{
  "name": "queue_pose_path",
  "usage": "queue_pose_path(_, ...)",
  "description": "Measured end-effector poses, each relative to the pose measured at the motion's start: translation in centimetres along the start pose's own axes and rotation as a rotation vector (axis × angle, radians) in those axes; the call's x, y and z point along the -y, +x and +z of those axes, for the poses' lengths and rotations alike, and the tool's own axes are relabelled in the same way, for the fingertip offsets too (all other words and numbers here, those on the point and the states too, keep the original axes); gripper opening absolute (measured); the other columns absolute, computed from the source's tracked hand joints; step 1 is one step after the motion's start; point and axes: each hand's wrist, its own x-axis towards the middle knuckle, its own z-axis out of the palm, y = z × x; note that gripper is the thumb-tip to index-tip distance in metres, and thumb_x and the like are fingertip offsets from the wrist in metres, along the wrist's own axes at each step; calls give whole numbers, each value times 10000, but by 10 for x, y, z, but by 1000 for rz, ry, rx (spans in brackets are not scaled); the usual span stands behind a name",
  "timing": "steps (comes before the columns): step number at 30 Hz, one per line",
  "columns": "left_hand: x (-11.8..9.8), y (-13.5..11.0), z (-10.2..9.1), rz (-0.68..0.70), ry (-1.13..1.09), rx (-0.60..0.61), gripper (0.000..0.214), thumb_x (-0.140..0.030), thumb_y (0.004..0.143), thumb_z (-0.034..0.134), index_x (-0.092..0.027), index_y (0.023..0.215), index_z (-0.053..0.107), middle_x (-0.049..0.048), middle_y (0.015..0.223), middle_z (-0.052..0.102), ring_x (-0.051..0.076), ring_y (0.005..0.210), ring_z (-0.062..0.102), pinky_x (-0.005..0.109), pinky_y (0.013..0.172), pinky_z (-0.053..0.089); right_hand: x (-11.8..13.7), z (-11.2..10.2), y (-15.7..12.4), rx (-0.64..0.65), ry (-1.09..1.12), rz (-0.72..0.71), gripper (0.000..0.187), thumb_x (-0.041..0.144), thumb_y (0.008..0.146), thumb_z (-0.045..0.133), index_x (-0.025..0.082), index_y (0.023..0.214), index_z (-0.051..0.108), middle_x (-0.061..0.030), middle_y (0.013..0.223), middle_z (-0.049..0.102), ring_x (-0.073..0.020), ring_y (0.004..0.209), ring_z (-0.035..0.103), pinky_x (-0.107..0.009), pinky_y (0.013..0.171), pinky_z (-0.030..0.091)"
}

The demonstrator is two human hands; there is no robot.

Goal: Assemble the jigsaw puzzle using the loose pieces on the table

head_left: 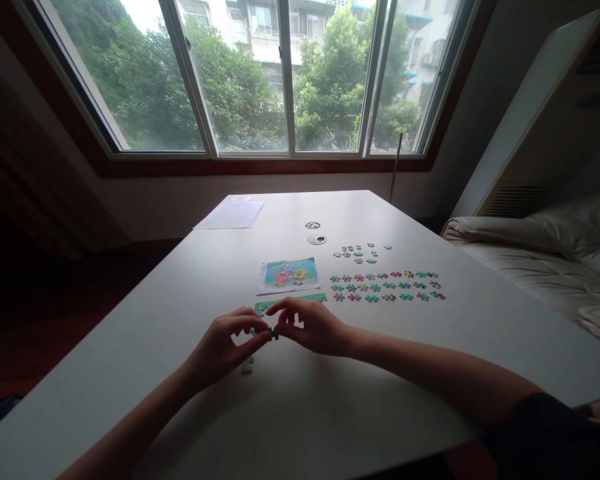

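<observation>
My left hand [233, 343] has its thumb and index finger closed on a small green jigsaw puzzle piece [274, 335]. From the other side my right hand [315, 327] meets it: the thumb tip touches or nearly touches the piece, while the index finger arches above, apart from the thumb. Just beyond both hands lies a joined green strip of puzzle [265, 305], partly hidden by my fingers. More joined pieces [247, 365] run down beside my left wrist, mostly covered by it. Behind the strip is a cartoon picture sheet [290, 275].
Rows of loose puzzle pieces [375, 287] lie right of the picture, with a looser group [359, 254] farther back. Two small round items [317, 239] and some white paper [233, 215] rest on the white table [155, 320]. A pale sofa [540, 253] stands at right.
</observation>
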Motion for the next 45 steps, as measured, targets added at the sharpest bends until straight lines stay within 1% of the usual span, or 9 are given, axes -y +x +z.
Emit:
queue_pose_path(4,-2,1,1,-106,-52,-22,168,-301,826,589,-164,779,674,20,724,623,108,592,504,213,518,398,-2,1,0,-64,-27,-22,177,197,812,597,175,987,609,-12,766,665,-106,683,602,-220,633,451)
queue_pose_path(9,-7,4,-4,-326,-236,-67,255,-394,796,608,-154,731,662,17,669,619,128,595,531,219,528,418,-13,-4,0,-173,-313,-226,115,233,846,577,156,920,618,-46,801,670,-146,729,591,-285,710,453)
queue_pose_path(12,-11,7,-5,-392,-304,-81,267,-414,765,632,-154,717,662,20,667,632,144,619,561,227,552,442,-17,-4,-1,-203,-425,-299,117,249,850,584,152,900,627,-51,806,674,-163,748,593,-300,724,451)
queue_pose_path(17,-11,7,-4,-395,-322,-68,270,-417,758,637,-152,709,660,6,642,604,132,596,534,220,535,422,-15,-3,-1,-211,-461,-352,150,291,871,567,163,878,646,-45,821,675,-154,758,597,-280,727,446)
queue_pose_path(26,-8,6,-5,-353,-285,-15,247,-390,784,621,-154,723,660,0,642,598,123,586,498,209,519,384,-12,-2,-1,-241,-518,-427,116,241,867,555,182,838,651,-10,760,662,-131,703,578,-265,698,415)
queue_pose_path(38,-11,8,-6,-369,-277,-47,273,-425,769,623,-161,732,685,28,696,655,160,642,570,234,564,447,-14,-4,-1,-256,-555,-462,147,224,876,527,181,807,650,-11,710,651,-121,676,570,-256,675,395)
queue_pose_path(40,-6,8,-10,-406,-262,-78,295,-450,772,612,-167,757,694,38,740,685,181,697,602,249,615,470,-16,-5,-2,-265,-538,-454,134,212,870,536,180,806,649,-14,721,658,-124,686,574,-257,676,395)
queue_pose_path(43,11,4,-19,-453,-153,-98,342,-493,777,590,-172,809,704,55,811,712,202,745,622,267,657,480,-19,-6,-4,-267,-509,-434,122,202,859,549,175,799,651,-21,739,666,-129,700,579,-263,687,402)
queue_pose_path(45,25,0,-25,-457,-15,-83,383,-523,781,570,-172,847,707,61,816,710,188,683,602,262,598,466,-20,-5,-4,-262,-474,-396,108,200,843,568,170,788,656,-27,742,665,-131,702,580,-270,707,412)
